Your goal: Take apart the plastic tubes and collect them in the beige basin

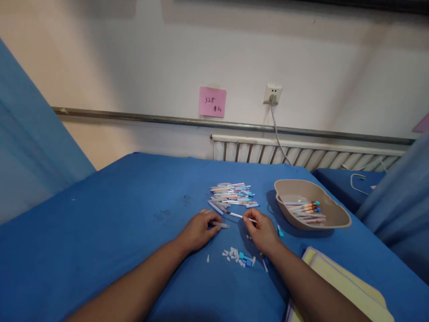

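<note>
My left hand (201,230) is closed around a translucent grey pen barrel (221,224), held low over the blue cloth. Between the thumb and fingertips of my right hand (263,230) is a thin white pen refill (236,215), its dark tip pointing left. Just beyond both hands lies a pile of pens (231,194) in white, grey, orange and blue. Nearer to me, small white pen tips (233,254) and blue caps (247,259) are scattered on the cloth. My right hand partly covers a few small pieces beside it.
A beige basin (335,210) with several pens inside stands to the right. Yellow folded sheets or folders (345,281) lie under my right forearm. Behind the blue-covered bed (134,192) are a radiator (251,152), a metal rail (161,120) and a plugged-in cable (276,129). Curtains hang at both sides.
</note>
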Motion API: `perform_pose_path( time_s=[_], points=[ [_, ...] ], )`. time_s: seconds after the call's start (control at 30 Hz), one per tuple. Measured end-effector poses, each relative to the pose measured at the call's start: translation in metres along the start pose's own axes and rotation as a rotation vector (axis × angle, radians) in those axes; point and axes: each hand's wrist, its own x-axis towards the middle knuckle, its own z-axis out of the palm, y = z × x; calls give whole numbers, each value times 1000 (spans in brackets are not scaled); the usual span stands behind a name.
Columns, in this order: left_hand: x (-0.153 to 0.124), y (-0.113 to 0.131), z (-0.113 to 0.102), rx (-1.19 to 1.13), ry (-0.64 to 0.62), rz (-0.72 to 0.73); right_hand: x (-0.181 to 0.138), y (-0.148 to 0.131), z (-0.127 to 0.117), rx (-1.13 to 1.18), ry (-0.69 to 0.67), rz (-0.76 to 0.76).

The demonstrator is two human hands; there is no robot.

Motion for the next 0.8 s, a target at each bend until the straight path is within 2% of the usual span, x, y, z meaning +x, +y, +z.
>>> perform_pose_path(
  time_s=[0.23, 0.33, 0.43, 0.6, 0.8],
  points=[
    [-1, 0, -1, 3, -4, 17, 0, 2, 3, 17, -16, 5],
    [3, -9, -2, 31, 112, -30, 0, 2, 4, 11, -13, 6],
    [10, -26, -3, 129, 268, -148, 0, 2, 4, 3, -17, 1],
    [19, -44, -4, 155, 221, -203, 2, 0, 4, -1, -19, -4],
    [16, -42, -5, 139, 221, -194, 2, 0, 3, -9, -4, -4]
  ],
)
